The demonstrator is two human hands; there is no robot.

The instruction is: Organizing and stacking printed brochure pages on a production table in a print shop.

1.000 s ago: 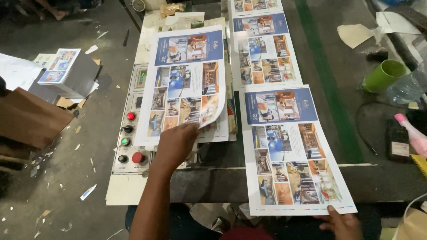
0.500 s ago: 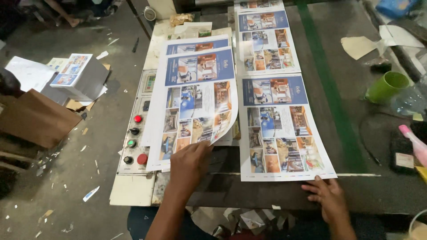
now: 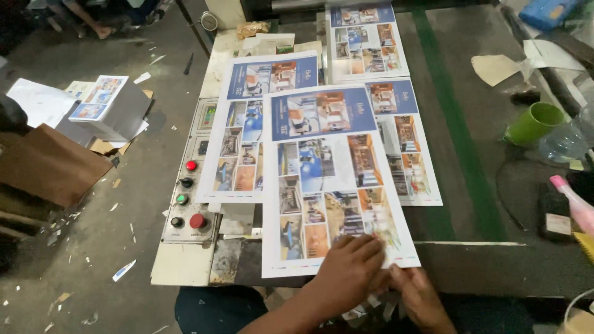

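we see the left hand (image 3: 349, 269) lying flat with fingers spread on the lower right corner of the top printed sheet (image 3: 328, 179), pressing rather than pinching. the right hand (image 3: 421, 297) sits just beside it at the sheet's bottom edge; we cannot tell its grip. this sheet overlaps the left stack (image 3: 260, 124) and the sheet on the belt (image 3: 408, 142). open dark belt (image 3: 489, 247) lies to the right, toward the green cup (image 3: 532, 122); the button panel (image 3: 189, 201) borders the left.

We find bare belt (image 3: 495, 247) at three o'clock of the printed sheet (image 3: 328, 185); a green cup (image 3: 535, 122) blocks two o'clock.
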